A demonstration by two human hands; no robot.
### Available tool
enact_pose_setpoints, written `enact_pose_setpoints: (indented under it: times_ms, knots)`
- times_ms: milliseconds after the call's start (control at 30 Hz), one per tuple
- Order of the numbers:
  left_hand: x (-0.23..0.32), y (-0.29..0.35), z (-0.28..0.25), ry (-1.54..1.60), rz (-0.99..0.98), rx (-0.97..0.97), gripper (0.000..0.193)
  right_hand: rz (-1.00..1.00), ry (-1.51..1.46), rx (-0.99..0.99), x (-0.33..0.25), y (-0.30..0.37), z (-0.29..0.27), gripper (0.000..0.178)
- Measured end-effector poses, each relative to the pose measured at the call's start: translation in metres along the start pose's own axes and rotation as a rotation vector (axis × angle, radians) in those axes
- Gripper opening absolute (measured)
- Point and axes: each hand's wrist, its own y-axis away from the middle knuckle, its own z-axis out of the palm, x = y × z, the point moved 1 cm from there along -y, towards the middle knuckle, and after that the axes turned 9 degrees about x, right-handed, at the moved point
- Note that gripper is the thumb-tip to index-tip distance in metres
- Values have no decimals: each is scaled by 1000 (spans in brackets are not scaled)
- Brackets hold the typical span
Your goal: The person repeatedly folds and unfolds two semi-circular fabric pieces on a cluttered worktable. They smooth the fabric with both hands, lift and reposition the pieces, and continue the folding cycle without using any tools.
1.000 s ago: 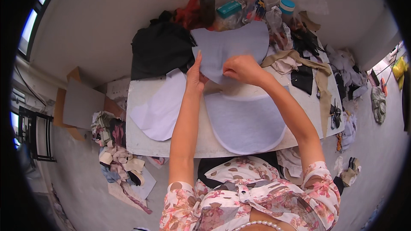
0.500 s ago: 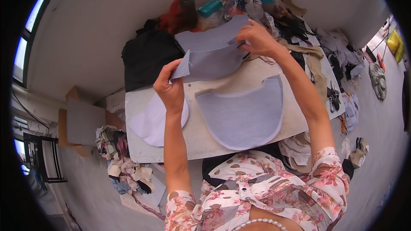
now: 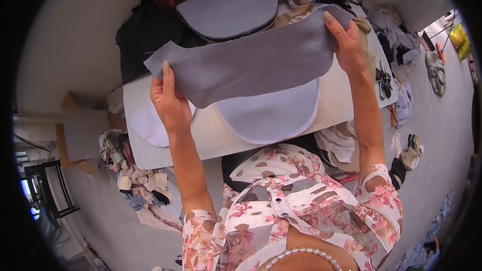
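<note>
A grey-blue cut fabric piece (image 3: 251, 62) is stretched between my two hands above the table. My left hand (image 3: 169, 100) pinches its left end, thumb on top. At its upper right end my right hand (image 3: 347, 40) grips it the same way. Below it, partly covered, lies a pale blue rounded fabric panel (image 3: 271, 115) with a white lower edge. Beyond the held piece rests a stack of similar grey-blue pieces (image 3: 233, 7). A white rounded piece (image 3: 153, 123) lies near my left forearm.
The pieces lie on a pale worktable (image 3: 201, 145). Black fabric (image 3: 150, 40) is heaped at the back left. Dark scissors (image 3: 384, 83) lie at the right edge. Scrap heaps (image 3: 143, 185) sit left of the table, beside a cardboard box (image 3: 83, 130).
The held fabric piece has come away from the stack toward me and is now spread wide between my hands. My hands have moved apart. The view has shifted.
</note>
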Motion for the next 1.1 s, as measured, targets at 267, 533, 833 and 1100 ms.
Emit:
enact_pose_setpoints:
  times_ms: [267, 533, 833, 1100]
  knots:
    - [-8, 55, -20, 11, -217, -22, 24, 251, 35, -21, -14, 49, -29, 28]
    - [-53, 60, -35, -49, -403, 51, 24, 377, 163, -65, 19, 53, -37, 31]
    - [-88, 38, -32, -959, -72, 122, 26, 68, 723, -67, 95, 36, -49, 39]
    - [-91, 36, -35, -992, -65, 138, 22, -50, 966, 25, 111, 39, -45, 38]
